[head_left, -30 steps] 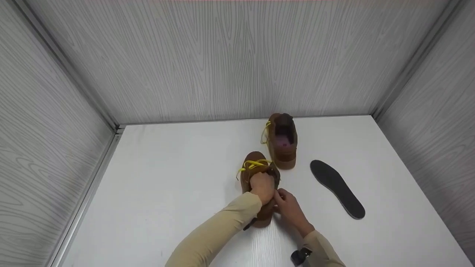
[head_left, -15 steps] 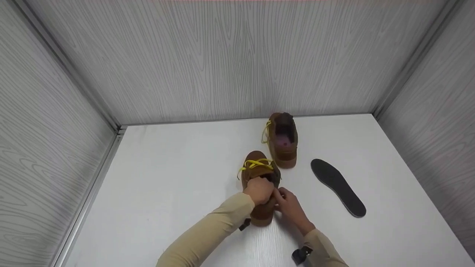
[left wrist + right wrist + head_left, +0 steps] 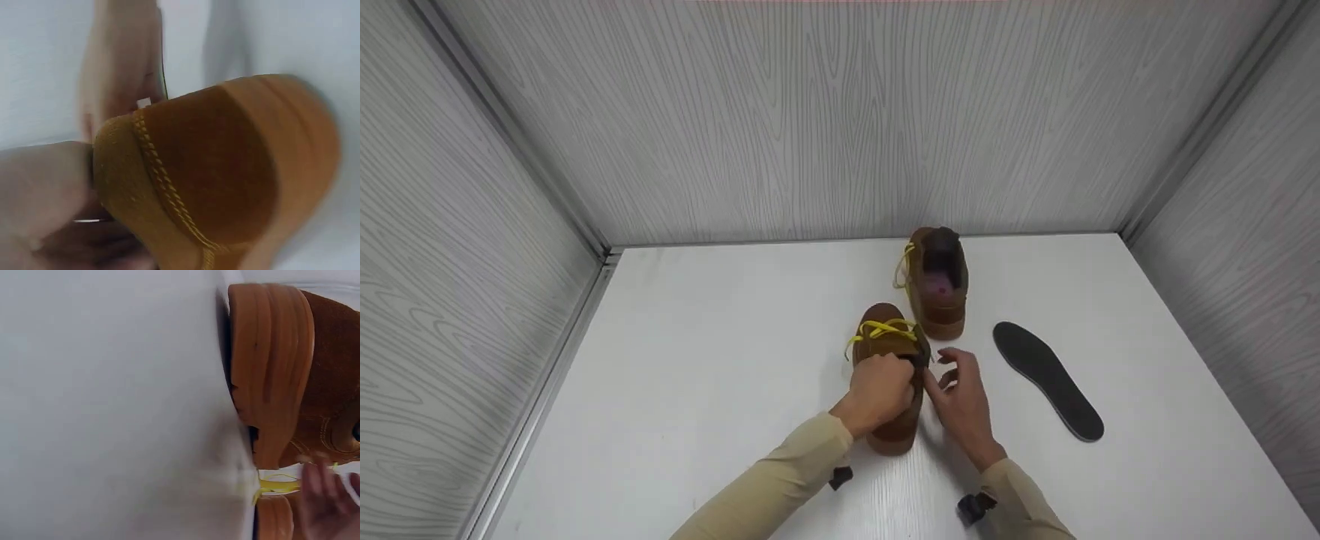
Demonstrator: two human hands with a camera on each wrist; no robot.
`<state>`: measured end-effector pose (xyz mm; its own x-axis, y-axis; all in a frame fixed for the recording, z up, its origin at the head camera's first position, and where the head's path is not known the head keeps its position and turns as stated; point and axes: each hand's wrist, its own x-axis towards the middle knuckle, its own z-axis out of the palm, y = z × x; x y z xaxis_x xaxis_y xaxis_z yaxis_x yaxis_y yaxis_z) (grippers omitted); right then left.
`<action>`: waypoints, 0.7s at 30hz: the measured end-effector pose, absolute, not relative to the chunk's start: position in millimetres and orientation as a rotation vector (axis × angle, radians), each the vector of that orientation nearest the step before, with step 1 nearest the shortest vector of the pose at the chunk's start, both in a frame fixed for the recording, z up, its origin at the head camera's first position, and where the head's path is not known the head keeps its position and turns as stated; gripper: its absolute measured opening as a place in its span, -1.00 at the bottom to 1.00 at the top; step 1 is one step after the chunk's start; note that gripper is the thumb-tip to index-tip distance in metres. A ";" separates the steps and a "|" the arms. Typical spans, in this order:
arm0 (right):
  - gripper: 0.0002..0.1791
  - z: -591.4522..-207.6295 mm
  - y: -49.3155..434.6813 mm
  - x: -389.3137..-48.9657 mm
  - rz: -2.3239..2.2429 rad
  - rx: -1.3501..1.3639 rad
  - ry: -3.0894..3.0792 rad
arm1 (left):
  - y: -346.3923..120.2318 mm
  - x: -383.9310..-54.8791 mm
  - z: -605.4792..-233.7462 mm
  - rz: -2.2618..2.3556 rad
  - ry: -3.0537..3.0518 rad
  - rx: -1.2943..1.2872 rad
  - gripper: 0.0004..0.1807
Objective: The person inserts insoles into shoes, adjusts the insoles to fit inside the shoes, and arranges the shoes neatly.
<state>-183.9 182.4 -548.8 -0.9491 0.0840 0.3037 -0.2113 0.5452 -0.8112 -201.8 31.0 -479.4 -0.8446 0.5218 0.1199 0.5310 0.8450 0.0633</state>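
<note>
A brown shoe (image 3: pixel 894 435) with yellow laces (image 3: pixel 885 327) stands on the table, toe pointing away from me. My left hand (image 3: pixel 879 386) grips its collar on the left side, knuckles up, with the fingertips hidden inside the opening. In the left wrist view the heel (image 3: pixel 219 163), with its yellow stitching, fills the middle, and that hand (image 3: pixel 39 191) reaches over the collar. Just right of the shoe is my right hand (image 3: pixel 966 397), fingers spread and loosely bent, thumb tip close to the collar. It shows blurred in the right wrist view.
The second brown shoe (image 3: pixel 943 319) stands farther back, beyond the first one's right side, its opening facing me. On the right lies a black insole (image 3: pixel 1048 382). Grey wood-grain panels (image 3: pixel 840 135) enclose the white table (image 3: pixel 720 322) at the back and sides.
My left hand has drawn back toward me, out of the deeper part of the shoe. The fingers of my right hand have come away from the shoe's side and spread.
</note>
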 end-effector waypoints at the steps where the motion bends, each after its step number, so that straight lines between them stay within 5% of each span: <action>1: -0.58 -544.9 183.1 -185.7 1.241 0.145 -2.465 | 28.1 -202.5 -480.0 -0.142 -2.846 -0.802 -0.86; 8: -0.57 -521.4 179.1 -206.5 0.826 0.379 -2.543 | 10.1 -221.8 -489.2 0.043 -2.660 -0.604 -0.59; 21: -0.76 -529.5 160.4 -226.1 0.866 0.430 -2.645 | -2.9 -236.0 -501.3 -0.395 -3.026 -0.609 -0.71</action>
<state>-226.1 160.4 -529.5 -0.9021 -0.1811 0.3916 -0.3777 0.7703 -0.5138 -236.0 -2.9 -501.3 -0.9230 0.3765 0.0790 0.3842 0.8913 0.2406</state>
